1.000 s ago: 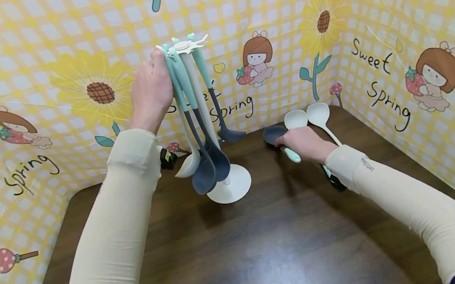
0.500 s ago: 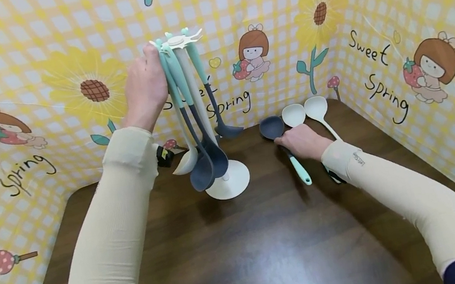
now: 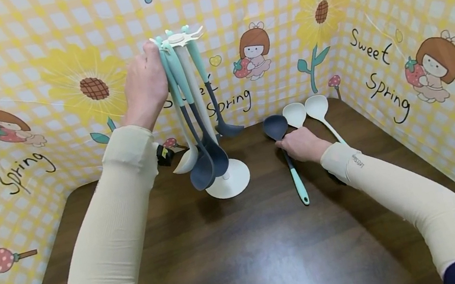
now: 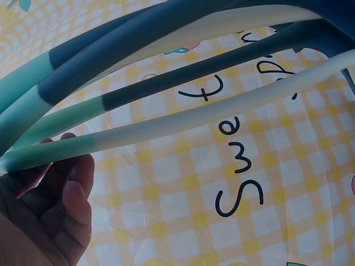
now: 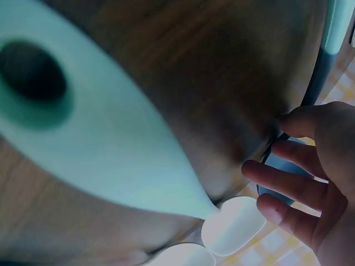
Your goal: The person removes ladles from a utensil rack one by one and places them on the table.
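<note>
High on the white stand [image 3: 230,181], my left hand [image 3: 146,88] grips the mint handle of a cream utensil [image 4: 205,113], with a rounded bowl [image 3: 186,161] at its lower end. Dark ladles with mint handles hang on the same stand, one of them [image 3: 202,171] in front and another [image 3: 230,129] at the far side. Right of the stand, my right hand [image 3: 302,145] pinches a dark ladle [image 3: 275,126] by its stem just below the bowl. Its mint handle end [image 3: 301,191] points toward me. In the right wrist view, thumb and forefinger meet at the dark stem [image 5: 316,80].
Beside the right hand lie two white ladles, one bowl [image 3: 294,114] partly behind the hand and the other [image 3: 317,107] farther right. A mint handle with a hole [image 5: 111,127] fills the right wrist view's left. Patterned cloth [image 3: 101,23] walls the wooden table [image 3: 210,259] behind and at the sides.
The right hand's dark ladle has turned and come down, its handle swinging toward me until it lies lengthwise beside the white ladles. My left hand keeps its grip at the stand's top.
</note>
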Action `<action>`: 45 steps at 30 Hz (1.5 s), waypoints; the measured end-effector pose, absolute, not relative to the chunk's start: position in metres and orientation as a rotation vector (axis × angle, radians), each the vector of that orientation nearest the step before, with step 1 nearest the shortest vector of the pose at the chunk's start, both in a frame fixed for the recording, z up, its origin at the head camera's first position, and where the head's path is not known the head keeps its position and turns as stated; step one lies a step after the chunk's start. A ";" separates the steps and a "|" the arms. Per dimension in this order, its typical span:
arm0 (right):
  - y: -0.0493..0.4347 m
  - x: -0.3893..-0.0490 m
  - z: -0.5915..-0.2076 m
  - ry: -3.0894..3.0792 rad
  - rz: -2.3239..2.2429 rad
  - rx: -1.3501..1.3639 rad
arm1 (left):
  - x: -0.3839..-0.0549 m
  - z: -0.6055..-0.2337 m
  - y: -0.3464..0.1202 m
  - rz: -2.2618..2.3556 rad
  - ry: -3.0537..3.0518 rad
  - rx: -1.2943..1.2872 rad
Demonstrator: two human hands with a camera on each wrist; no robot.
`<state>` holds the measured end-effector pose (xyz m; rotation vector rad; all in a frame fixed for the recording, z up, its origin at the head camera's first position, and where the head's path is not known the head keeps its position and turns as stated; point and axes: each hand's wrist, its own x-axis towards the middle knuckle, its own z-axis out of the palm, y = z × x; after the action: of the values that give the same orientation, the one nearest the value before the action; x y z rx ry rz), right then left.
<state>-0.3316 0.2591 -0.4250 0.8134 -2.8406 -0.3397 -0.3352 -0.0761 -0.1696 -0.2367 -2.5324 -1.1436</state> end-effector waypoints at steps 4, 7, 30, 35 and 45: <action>0.256 -0.325 -0.424 -2.944 -0.241 0.726 | -0.335 -0.170 -0.075 -1.138 -2.536 -0.241; 0.251 -0.317 -0.422 -2.998 -0.109 0.663 | -0.336 -0.170 -0.074 -1.140 -2.540 -0.243; 0.244 -0.310 -0.422 -3.106 0.093 0.582 | -0.336 -0.169 -0.076 -1.088 -2.532 -0.225; 0.250 -0.316 -0.423 -3.113 0.099 0.548 | -0.336 -0.168 -0.075 -1.083 -2.531 -0.223; 0.255 -0.317 -0.422 -3.148 0.111 0.517 | -0.336 -0.168 -0.075 -1.093 -2.550 -0.214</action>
<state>-0.3168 0.2551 -0.4221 0.5168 -3.1483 0.1114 -0.3356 -0.0754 -0.1678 -0.2141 -2.5499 -1.0926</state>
